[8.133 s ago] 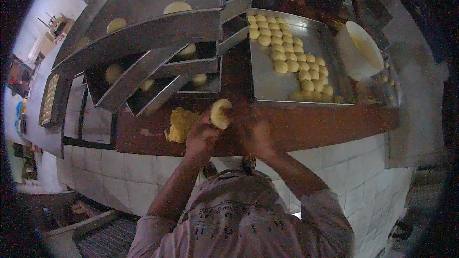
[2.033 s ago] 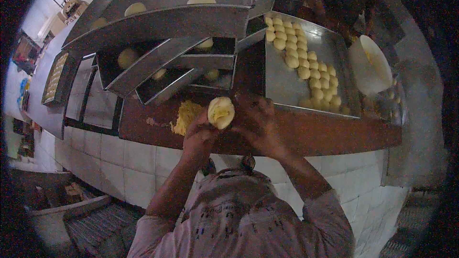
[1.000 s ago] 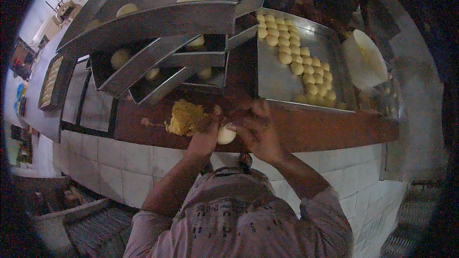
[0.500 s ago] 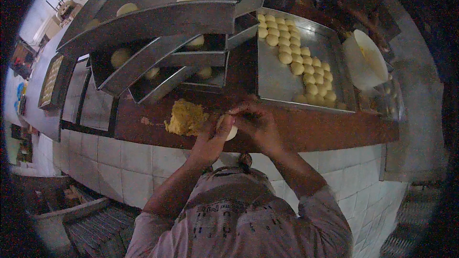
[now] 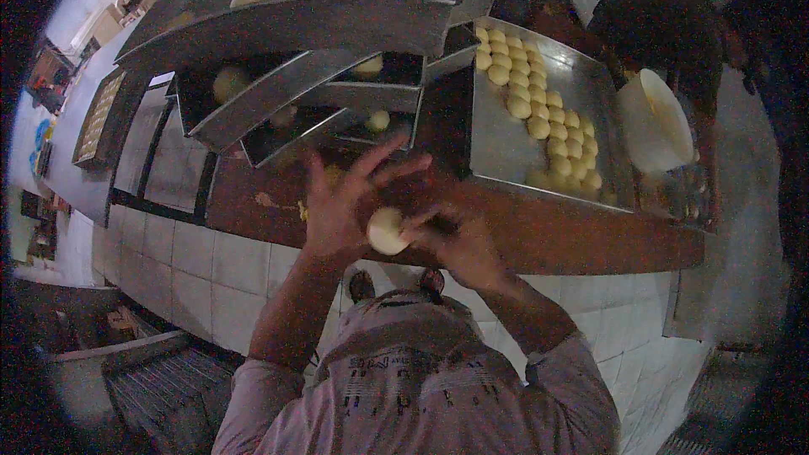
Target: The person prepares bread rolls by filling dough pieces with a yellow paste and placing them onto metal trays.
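Note:
A pale, round dough ball [image 5: 387, 232] is held near the front edge of the brown worktop. The fingertips of my right hand [image 5: 455, 243] grip its right side. My left hand [image 5: 344, 202] is spread wide just left of the ball, fingers pointing up and away, with nothing in it. Behind that hand, the lump of yellow filling is mostly hidden; only a few crumbs of filling [image 5: 302, 211] show beside the wrist.
To the right lies a metal tray [image 5: 619, 118] with rows of dough balls [image 5: 539, 109]. A white tub [image 5: 657, 122] stands beyond it. Stacked metal trays [image 5: 286, 34] holding dough pieces rise at the far left. White tiles [image 5: 240, 261] face the worktop's front [image 5: 581, 236].
My left hand has let go of the dough ball and opened out over the yellow filling. The ball now shows more fully, in my right fingers. The view has shifted slightly.

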Motion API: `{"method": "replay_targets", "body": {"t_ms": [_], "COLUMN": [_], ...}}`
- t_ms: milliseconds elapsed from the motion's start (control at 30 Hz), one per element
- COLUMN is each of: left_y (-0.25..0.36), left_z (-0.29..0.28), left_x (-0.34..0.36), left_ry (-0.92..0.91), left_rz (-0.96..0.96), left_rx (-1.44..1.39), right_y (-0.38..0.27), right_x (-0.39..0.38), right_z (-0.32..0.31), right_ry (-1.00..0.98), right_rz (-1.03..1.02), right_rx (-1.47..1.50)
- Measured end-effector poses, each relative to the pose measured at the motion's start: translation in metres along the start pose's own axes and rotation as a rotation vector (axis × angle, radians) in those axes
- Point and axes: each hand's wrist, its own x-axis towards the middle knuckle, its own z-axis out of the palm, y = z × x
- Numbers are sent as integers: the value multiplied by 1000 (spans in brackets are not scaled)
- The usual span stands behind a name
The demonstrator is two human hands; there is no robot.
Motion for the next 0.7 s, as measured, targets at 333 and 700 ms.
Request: {"method": "replay_targets", "body": {"t_ms": [333,700], "left_y": [-50,-62], "left_z": [-15,-62], "left_x": [-27,-31], "left_ry": [630,351], "left_rz": [-113,471], "left_rx": [397,953], "right_y": [-21,-94], "right_x": [25,64], "right_z": [17,52], "right_ry": [-30,-748], "right_rz": [-92,-658], "right_rx": [-516,-1093]}}
